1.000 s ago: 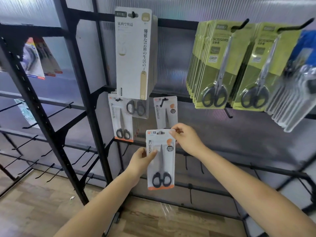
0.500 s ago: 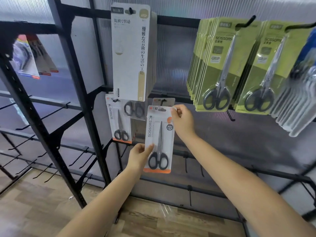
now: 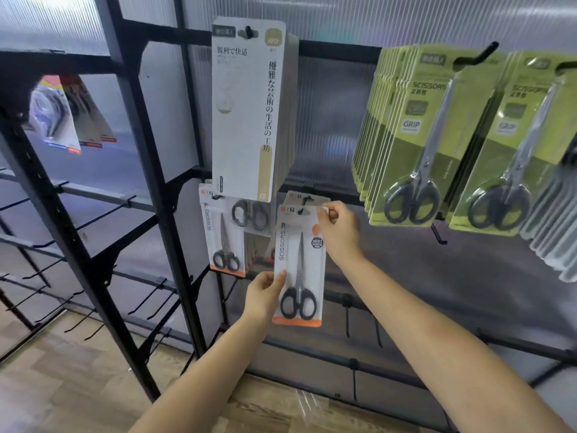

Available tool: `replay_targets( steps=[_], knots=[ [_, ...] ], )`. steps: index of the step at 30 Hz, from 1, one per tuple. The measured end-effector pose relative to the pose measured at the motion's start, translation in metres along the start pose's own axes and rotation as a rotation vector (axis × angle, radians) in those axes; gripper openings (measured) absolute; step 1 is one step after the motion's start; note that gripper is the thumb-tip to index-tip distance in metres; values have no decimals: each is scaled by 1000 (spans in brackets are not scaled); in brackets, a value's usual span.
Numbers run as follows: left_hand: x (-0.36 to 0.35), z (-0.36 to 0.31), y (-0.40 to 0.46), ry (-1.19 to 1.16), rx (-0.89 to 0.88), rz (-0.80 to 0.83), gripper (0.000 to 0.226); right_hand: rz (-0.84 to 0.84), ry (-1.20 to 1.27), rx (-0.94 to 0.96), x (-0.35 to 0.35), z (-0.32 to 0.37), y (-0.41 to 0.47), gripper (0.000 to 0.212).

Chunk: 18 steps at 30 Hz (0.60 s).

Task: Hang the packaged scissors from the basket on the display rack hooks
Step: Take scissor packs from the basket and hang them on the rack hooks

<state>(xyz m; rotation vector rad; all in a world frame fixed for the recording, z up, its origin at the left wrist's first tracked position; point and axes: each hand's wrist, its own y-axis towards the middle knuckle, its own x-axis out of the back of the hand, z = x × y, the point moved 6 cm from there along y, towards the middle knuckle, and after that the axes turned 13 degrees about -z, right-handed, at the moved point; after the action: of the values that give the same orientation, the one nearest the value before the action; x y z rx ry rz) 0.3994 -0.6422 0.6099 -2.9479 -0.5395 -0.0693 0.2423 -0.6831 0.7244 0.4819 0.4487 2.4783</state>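
A white and orange scissors pack (image 3: 298,267) with black-handled scissors is held upright against the black display rack (image 3: 150,195). My left hand (image 3: 263,295) grips its lower left edge. My right hand (image 3: 338,234) pinches its top right corner. The pack's hang hole sits at the tip of a black hook (image 3: 304,201), just in front of an identical pack (image 3: 307,196) hanging there. Another matching pack (image 3: 223,235) hangs on the hook to the left. The basket is out of view.
A tall white card pack (image 3: 246,110) hangs above. Rows of green scissors packs (image 3: 415,135) hang at the upper right. Several bare hooks (image 3: 150,304) stick out at the lower left, and more below (image 3: 346,320). Wooden floor (image 3: 62,385) lies beneath.
Both hands raised the scissors pack from below the hook up to hook height, bringing its hang hole to the hook tip in front of the hanging pack.
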Motion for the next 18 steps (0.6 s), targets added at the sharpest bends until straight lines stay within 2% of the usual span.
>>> replay_targets(
  steps=[11, 15, 18],
  knots=[
    [-22, -5, 40, 103, -10, -55, 19, 34, -166, 60, -5, -5, 22, 7],
    [-26, -11, 57, 265, -58, -56, 36, 102, -206, 87, -3, -12, 21, 12],
    [-27, -11, 58, 351, -88, -39, 43, 145, -339, 151, 9, -14, 9, 24]
  ],
)
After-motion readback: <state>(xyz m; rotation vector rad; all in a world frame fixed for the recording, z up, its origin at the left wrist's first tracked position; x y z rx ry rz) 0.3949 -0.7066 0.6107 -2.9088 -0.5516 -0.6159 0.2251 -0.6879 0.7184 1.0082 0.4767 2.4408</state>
